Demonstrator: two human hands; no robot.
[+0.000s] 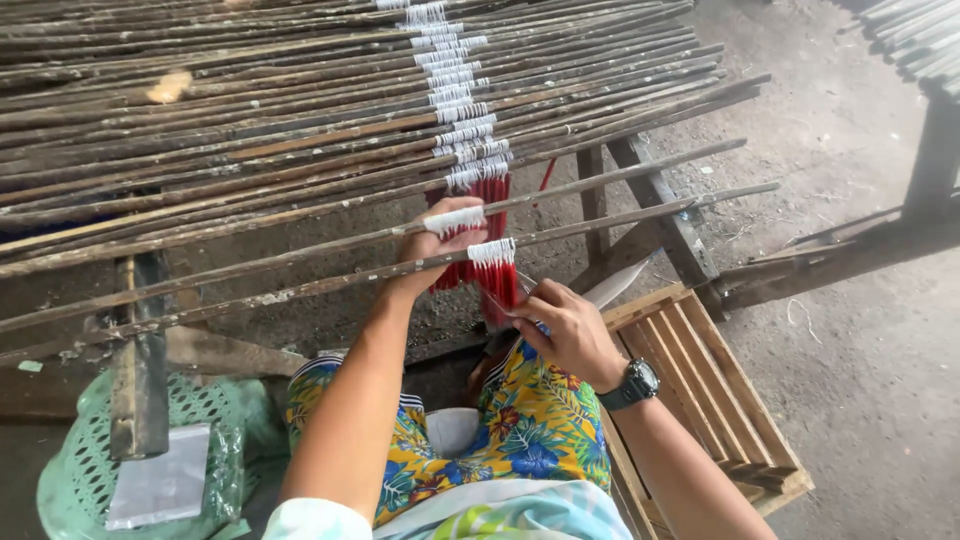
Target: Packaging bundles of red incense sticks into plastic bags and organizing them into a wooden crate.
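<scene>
The left hand (440,240) is clenched around the nearest long weathered wooden rod (300,288), whose length runs left to right across the rack, while the right hand (565,330), just below, pinches the hanging red threads (497,285) tied there with white binding.

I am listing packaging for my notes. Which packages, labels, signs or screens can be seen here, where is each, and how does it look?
Clear plastic bag: lower left, lying flat on the green mesh basket, rectangular, see-through greyish.
Wristwatch: on the right wrist, dark round face; display too small to tell.
No signs or labels visible.
</scene>
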